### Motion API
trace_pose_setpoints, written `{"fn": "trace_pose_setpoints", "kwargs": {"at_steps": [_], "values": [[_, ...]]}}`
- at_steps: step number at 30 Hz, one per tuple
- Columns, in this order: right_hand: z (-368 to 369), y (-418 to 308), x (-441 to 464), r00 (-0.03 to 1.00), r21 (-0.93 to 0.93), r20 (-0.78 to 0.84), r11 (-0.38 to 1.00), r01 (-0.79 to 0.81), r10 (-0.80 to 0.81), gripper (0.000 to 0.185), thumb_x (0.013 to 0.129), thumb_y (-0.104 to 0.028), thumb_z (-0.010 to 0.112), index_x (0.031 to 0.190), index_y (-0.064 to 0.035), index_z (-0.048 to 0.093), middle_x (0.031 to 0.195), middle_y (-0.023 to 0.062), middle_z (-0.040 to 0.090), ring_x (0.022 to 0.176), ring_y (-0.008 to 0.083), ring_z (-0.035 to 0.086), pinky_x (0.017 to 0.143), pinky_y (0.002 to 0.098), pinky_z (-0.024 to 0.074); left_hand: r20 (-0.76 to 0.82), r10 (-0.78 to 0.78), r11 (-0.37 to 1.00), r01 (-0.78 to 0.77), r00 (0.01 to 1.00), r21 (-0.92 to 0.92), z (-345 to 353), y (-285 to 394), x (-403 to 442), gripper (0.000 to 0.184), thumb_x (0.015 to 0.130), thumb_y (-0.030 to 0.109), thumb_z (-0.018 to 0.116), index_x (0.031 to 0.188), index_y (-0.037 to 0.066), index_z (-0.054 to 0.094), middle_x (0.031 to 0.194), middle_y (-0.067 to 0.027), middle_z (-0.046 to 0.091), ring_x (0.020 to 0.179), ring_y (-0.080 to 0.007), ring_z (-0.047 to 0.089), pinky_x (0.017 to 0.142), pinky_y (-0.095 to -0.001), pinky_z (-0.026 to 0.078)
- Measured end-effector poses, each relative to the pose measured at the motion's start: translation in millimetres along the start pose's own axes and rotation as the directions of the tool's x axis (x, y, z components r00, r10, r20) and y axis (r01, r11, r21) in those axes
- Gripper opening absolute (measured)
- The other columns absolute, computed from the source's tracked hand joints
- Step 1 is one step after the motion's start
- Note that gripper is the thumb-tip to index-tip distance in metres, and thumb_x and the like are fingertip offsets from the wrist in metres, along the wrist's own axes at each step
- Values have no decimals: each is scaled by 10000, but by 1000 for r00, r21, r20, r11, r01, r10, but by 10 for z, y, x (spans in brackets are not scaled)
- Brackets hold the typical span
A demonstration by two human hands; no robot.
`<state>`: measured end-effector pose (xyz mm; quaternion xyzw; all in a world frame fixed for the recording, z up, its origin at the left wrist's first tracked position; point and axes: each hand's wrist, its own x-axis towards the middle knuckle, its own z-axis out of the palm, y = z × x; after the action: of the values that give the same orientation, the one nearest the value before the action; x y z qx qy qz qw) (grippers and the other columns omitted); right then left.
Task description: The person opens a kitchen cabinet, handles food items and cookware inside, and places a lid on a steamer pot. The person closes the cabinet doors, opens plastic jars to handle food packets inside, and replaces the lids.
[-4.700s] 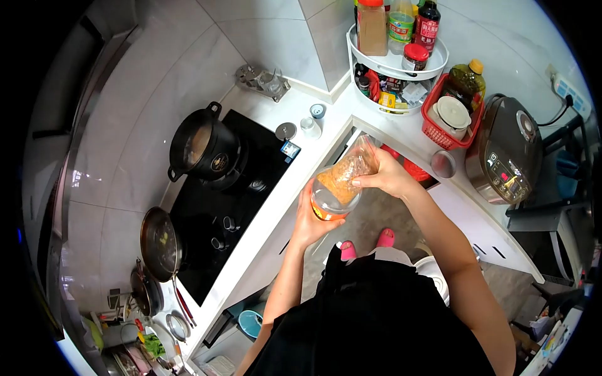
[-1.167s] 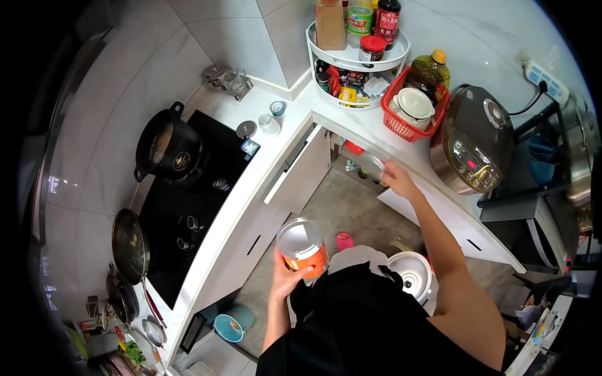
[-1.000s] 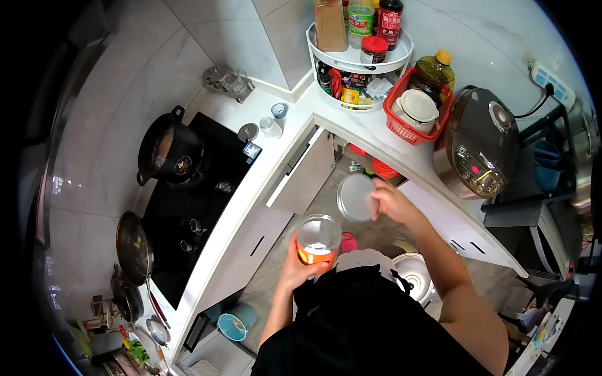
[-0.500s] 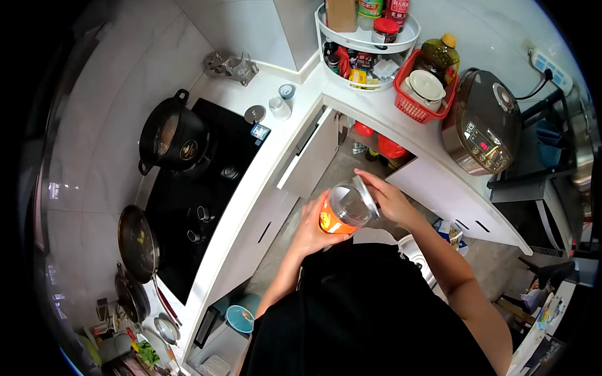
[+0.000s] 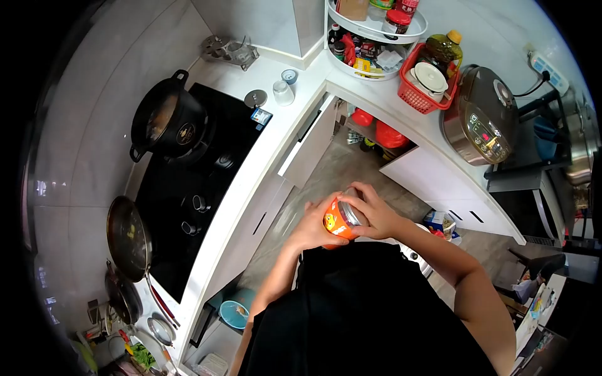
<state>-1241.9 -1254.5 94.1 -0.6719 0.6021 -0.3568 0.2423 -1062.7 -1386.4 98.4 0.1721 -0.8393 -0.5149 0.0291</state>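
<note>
A jar with an orange label is held close to the front of the black clothing, tilted to the right. My left hand is wrapped round its side. Over the jar's top, my right hand grips the lid, which sits on or against the mouth. The jar's contents are hidden by the label and my fingers.
Left of the hands, a black pot stands on the black hob, with a frying pan nearby. An open drawer and a cabinet door jut out. A rice cooker stands at right.
The bag of orange-brown bits held earlier is gone from my right hand. My right hand has brought the lid from the right onto the jar's top, and the jar has tilted.
</note>
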Motion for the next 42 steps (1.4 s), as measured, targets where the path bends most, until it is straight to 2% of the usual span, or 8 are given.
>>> {"fn": "trace_pose_setpoints", "kwargs": {"at_steps": [13,17,19,27,29,31,33,42], "values": [[237,33,36,816,776,-54,538,-329,576,467,917,-242,464,1341,-92,339,1178,87,506,1079,169,486,928,305,393,-459,-85,718,-265,884,-643,448,-246,-118,899,804,254,662,1462,122,64,1374,-170,323,1218,-288,432,984,-393,396],[101,-294,148,891,499,-306,854,-150,336,539,837,-340,582,1310,-144,414,1078,147,501,927,226,495,848,340,401,-404,-294,402,-271,866,-874,511,-302,-159,722,856,451,526,1425,126,221,1286,-147,427,1106,-292,520,826,-410,496],[-7,-491,134,987,-145,-148,985,-89,67,632,771,-427,654,1290,-130,449,1266,202,361,1135,337,394,953,403,357,307,-31,-256,290,951,-922,291,-496,-237,665,842,597,410,1324,139,398,1157,-132,532,885,-289,584,586,-387,511],[-176,-536,192,945,-231,-126,935,268,-302,737,739,-453,678,1358,-148,419,1293,243,335,1112,376,397,931,424,352,326,-359,39,362,875,-931,-26,-96,-240,724,809,686,326,1304,171,444,1150,-113,559,901,-304,583,515,-401,521],[-23,-359,194,970,151,-240,989,6,31,745,823,-409,612,1416,-83,300,1380,243,286,1267,389,311,1045,436,268,262,-228,8,271,938,-962,-38,-158,-199,720,821,565,493,1375,131,340,1241,-142,482,1074,-327,527,735,-437,534],[5,-230,225,948,485,-179,862,-147,262,643,954,-311,447,1462,-59,143,1518,138,139,1403,242,123,1128,372,124,-519,-48,714,-334,853,-615,36,-161,-136,861,764,330,692,1419,82,191,1347,-172,325,1223,-319,401,965,-442,409],[-25,-287,331,897,866,31,436,-244,440,726,938,-515,400,1475,-116,117,1510,116,161,1389,244,156,1112,390,179,-524,84,800,-371,848,-471,-105,-41,-140,1064,652,172,796,1426,68,74,1391,-180,179,1310,-306,255,1081,-426,242],[-264,-498,650,949,811,8,553,-190,316,738,903,-523,466,1442,-79,227,1425,90,301,1321,196,290,1077,352,244,-657,348,855,-513,669,-70,-138,-68,-172,1146,584,371,828,1411,80,91,1353,-203,202,1279,-343,277,1048,-452,275]]}}
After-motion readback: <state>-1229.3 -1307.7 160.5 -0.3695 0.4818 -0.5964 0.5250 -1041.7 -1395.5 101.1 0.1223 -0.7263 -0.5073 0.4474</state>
